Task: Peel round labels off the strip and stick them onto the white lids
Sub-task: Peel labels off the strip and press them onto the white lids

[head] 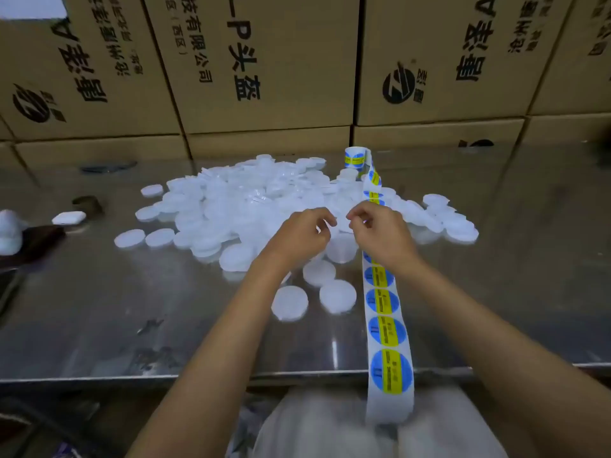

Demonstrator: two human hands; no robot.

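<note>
Table [99, 325]: polished metal, glossy, reflective. Lids [238, 206] at 12 o'clock: matt white plastic. Label strip [385, 328] at 3: glossy paper. Boxes [264, 61] behind: matt brown cardboard.

Hidden: fingertips of both hands, curled away from view; whether they pinch anything cannot be told. Label strip [385, 328]: print too small to read, partly covered by right hand [380, 236]. White object [10, 231], far left: cut off.
</note>
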